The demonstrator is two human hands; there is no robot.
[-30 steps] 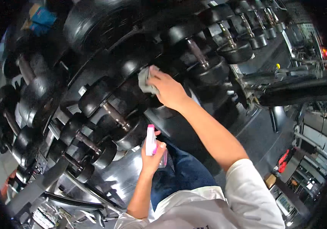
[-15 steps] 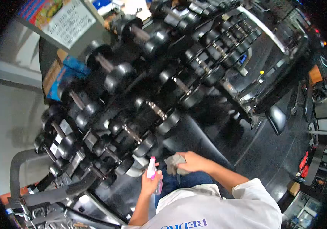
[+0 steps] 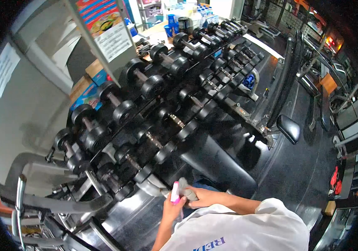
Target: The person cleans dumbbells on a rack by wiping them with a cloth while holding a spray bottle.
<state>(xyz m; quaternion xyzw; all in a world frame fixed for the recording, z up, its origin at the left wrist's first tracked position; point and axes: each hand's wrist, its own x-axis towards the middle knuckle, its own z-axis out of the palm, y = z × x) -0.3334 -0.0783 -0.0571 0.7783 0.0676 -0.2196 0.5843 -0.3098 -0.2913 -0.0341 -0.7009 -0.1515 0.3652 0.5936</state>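
Grey cloth (image 3: 190,195), closer to spray bottle (image 3: 175,194), within right grip (image 3: 203,197).

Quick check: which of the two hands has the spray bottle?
The left hand, wrapped around the pink-and-white spray bottle. The right hand, close beside it, holds the gray cloth instead.

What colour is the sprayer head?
The sprayer head is pink and white, clearest in the head view.
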